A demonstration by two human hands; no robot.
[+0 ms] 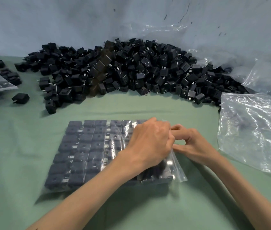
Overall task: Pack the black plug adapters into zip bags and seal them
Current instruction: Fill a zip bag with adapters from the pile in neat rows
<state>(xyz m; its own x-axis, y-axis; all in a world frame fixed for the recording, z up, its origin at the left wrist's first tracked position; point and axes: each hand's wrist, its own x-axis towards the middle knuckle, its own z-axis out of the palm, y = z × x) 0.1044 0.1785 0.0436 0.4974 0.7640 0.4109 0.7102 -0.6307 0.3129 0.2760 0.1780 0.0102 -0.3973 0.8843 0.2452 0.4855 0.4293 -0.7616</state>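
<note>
Pale green cloth covers the desk [131, 209]. The far heap of plug adapters [123, 70] is matte black, flecked with silver prongs. In the near zip bag [85, 151], clear and glossy, black adapters form a tidy grid. Right, empty bags [251, 130] glint clear with white highlights. The backdrop [65, 22] is grey-blue.
</note>
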